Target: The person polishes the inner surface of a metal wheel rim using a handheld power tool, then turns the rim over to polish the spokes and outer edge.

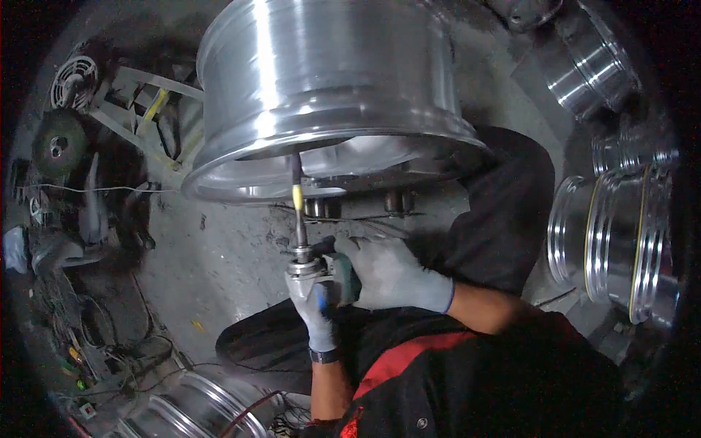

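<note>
Held between both hands is a straight die grinder with a long spindle that has a yellow band. The spindle's far end reaches up inside the open rim of a shiny metal wheel rim and its tip is hidden there. My left hand, in a pale glove with a dark band at the wrist, is closed around the tool's front end near the collar. My right hand, also gloved, is wrapped over the greenish tool body.
More polished wheel rims stand at the right, and another rim lies at the lower left. A metal frame, a round disc, cables and small tools clutter the left floor. My bent legs flank the work.
</note>
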